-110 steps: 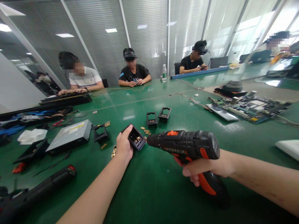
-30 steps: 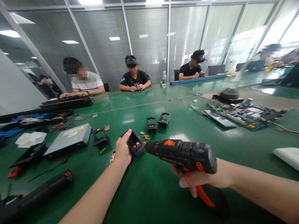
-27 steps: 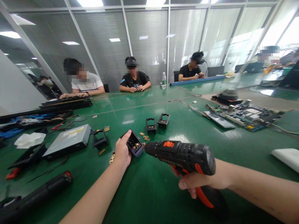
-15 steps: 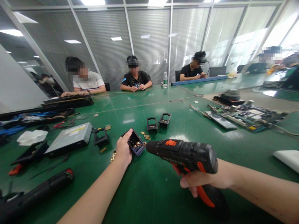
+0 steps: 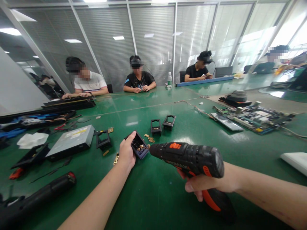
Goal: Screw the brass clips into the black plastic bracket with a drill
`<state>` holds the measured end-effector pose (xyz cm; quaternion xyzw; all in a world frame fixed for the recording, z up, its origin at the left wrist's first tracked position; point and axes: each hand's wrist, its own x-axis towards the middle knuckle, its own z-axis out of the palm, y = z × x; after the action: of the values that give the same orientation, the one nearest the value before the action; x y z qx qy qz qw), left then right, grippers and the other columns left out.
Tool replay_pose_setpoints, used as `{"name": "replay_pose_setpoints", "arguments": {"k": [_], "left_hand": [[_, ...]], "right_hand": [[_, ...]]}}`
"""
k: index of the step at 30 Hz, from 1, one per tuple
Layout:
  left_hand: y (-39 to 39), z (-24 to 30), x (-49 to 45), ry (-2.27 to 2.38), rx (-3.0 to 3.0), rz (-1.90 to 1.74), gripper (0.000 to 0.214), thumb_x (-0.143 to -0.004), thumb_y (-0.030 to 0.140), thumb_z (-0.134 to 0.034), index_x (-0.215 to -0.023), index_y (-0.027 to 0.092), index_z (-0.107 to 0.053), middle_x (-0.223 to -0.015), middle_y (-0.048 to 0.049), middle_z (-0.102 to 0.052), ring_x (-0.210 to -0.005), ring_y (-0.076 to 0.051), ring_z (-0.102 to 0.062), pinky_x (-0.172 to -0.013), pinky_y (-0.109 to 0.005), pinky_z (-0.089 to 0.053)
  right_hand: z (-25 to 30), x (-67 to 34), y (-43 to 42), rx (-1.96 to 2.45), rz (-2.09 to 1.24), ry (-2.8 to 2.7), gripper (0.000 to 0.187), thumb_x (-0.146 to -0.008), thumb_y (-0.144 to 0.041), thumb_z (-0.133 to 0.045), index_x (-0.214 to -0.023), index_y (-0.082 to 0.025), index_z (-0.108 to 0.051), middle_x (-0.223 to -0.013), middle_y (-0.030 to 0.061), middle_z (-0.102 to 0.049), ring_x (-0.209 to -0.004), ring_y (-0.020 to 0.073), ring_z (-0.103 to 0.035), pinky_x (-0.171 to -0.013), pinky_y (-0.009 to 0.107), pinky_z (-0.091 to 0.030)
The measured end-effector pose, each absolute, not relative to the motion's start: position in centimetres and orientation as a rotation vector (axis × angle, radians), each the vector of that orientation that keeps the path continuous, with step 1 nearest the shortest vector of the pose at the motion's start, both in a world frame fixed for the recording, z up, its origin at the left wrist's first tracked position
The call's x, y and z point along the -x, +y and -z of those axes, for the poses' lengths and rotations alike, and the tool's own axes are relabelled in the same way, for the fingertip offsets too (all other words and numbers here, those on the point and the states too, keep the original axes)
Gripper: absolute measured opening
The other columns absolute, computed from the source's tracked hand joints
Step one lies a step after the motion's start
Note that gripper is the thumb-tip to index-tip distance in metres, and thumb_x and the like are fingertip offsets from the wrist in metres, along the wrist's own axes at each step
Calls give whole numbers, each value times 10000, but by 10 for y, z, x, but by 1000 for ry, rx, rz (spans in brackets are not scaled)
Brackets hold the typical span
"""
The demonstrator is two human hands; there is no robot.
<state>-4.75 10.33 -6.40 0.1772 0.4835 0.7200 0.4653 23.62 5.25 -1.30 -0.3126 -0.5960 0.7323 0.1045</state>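
My left hand (image 5: 128, 151) grips a small black plastic housing (image 5: 142, 153) by its left side, thumb along the top rim. Its open face is turned toward me, and brass-coloured metal pieces show inside. In my right hand (image 5: 200, 183) is a black and orange cordless drill (image 5: 184, 156), held by the handle and pointing left. The drill's nose is right beside the housing's edge; where the bit's tip sits I cannot make out. Small brass plates (image 5: 151, 139) lie just behind the housing, and another brass piece (image 5: 116, 159) lies beside my left wrist.
Two black frames (image 5: 156, 127) stand behind; another black frame (image 5: 103, 140) is at left, near a silver disc drive (image 5: 72, 142). A black cylindrical tool (image 5: 48, 191) lies front left. Circuit boards (image 5: 260, 118) are at right. Several people sit across the green table (image 5: 134, 110).
Both hands, the housing and the drill keep nearly the same position. The whole view has shifted very slightly.
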Motion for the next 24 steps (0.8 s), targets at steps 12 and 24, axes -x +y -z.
{"name": "replay_pose_setpoints", "arguments": {"k": [12,24], "left_hand": [[104,66,51,1216,-438,-1758,230,-807,275,-803,-961,156,-680,-776,-71,-734,-599,-235,-710,-606,-382,-622],[103,63,51,1209,-430,-1753,219,-807,272,-815,-933,158,-676,-781,-61,-728,-620,-218,-713,-618,-357,-625]], "right_hand": [[14,-232,50,1060,-2172,-1761,483,-584,-433,-892,-873,-190,-591,-551,-36,-640,-520,127,-613,-539,211,-478],[2,-242,44,1136,-1516,-2026,379,-780,-445,-814,-1046,-183,-747,-990,77,-758,-926,250,-708,-827,378,-596]]}}
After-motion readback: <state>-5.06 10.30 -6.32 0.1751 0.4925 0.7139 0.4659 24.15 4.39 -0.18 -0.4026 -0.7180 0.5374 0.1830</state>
